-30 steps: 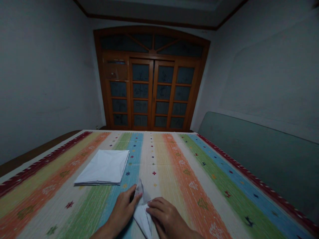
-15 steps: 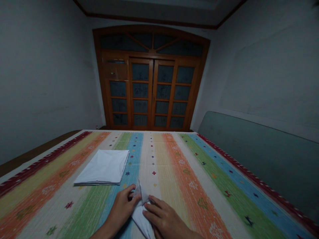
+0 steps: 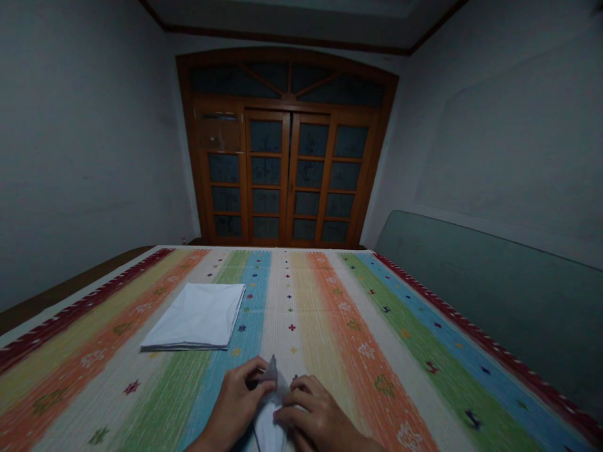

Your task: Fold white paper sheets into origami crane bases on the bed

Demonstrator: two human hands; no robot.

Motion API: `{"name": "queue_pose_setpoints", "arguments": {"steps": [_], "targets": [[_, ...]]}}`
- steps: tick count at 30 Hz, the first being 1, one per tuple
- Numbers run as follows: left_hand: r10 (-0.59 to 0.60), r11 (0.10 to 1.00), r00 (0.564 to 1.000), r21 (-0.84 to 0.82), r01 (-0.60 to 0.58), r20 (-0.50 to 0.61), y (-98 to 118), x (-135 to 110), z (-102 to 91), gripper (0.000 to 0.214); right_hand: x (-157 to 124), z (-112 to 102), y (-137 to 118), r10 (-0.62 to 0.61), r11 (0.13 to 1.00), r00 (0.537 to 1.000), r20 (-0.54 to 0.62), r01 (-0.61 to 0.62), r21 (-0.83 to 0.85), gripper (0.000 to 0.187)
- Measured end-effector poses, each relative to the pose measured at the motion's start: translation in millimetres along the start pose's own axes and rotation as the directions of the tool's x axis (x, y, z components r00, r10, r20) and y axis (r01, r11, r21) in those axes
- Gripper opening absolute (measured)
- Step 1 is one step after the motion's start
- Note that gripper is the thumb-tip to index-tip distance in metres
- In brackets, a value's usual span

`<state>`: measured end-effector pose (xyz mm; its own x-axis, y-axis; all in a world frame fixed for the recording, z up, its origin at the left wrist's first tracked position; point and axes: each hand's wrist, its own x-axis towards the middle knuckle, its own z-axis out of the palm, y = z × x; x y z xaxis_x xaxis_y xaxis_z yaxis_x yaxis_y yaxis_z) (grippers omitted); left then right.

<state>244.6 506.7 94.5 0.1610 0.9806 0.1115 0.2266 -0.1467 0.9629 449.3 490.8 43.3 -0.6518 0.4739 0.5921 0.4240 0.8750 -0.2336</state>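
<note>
At the near middle of the table, a white cloth napkin point(image 3: 270, 424) stands partly folded, with a narrow pointed tip rising between my hands. My left hand point(image 3: 235, 398) pinches it near the tip, thumb on the near side and fingers behind. My right hand point(image 3: 320, 411) holds its right side with bent fingers; part of the grip is hidden behind the cloth. Ahead and to the left lies a flat, square stack of folded white napkins point(image 3: 198, 317), apart from both hands.
A striped, multicoloured tablecloth point(image 3: 325, 326) covers the table. To the right stands a pale green panel point(image 3: 490, 289) along the wall. Wooden doors with glass panes point(image 3: 287, 176) are at the far end, beyond the table.
Both hands have drawn slightly nearer and right with the napkin. Its pointed tip is lower and looks narrower, and the sides are brought closer together. The stack has not moved.
</note>
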Motion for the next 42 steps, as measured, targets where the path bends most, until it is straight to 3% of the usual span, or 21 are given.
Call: {"name": "queue_pose_setpoints", "arguments": {"steps": [2, 5, 8, 11, 15, 20, 27, 42], "targets": [[0.000, 1.000, 1.000, 0.016, 0.000, 0.029, -2.6, -0.8, 0.7, 0.008, -0.2, -3.7, -1.4, 0.041, 0.996, 0.996, -0.078, -0.035, 0.076, 0.032], [-0.002, 0.999, 0.998, 0.054, -0.002, 0.061, -6.6, -0.7, 0.2, 0.009, 1.2, -6.2, -3.2, 0.270, 0.942, 0.944, -0.189, -0.218, 0.257, 0.025], [0.010, 0.998, 0.995, 0.066, -0.016, 0.095, -7.0, -0.9, -0.5, 0.011, 3.7, -6.2, -3.2, 0.471, 0.834, 0.875, -0.115, -0.399, 0.380, 0.032], [0.034, 0.995, 0.989, 0.086, -0.047, 0.146, -3.8, -2.5, -0.4, 0.017, 5.8, -5.7, -1.8, 0.526, 0.805, 0.851, -0.019, -0.490, 0.335, 0.024], [0.071, 0.984, 0.980, 0.150, -0.099, 0.184, -0.9, -5.5, -0.1, 0.022, 9.9, -6.9, -1.4, 0.581, 0.783, 0.812, -0.051, -0.541, 0.306, 0.014], [0.144, 0.960, 0.968, 0.210, -0.187, 0.208, -1.7, -8.9, 0.6, 0.022, 15.1, -10.7, -4.2, 0.592, 0.776, 0.799, -0.105, -0.531, 0.339, 0.014], [0.210, 0.951, 0.970, 0.204, -0.232, 0.125, 2.6, -9.9, 2.6, 0.020, 12.9, -7.7, -3.3, 0.532, 0.823, 0.837, -0.126, -0.476, 0.312, 0.009], [0.231, 0.963, 0.973, 0.141, -0.230, 0.008, 5.3, -12.8, 3.9, 0.021, 7.1, -3.7, -4.2, 0.439, 0.888, 0.896, -0.066, -0.421, 0.187, 0.017]]}}
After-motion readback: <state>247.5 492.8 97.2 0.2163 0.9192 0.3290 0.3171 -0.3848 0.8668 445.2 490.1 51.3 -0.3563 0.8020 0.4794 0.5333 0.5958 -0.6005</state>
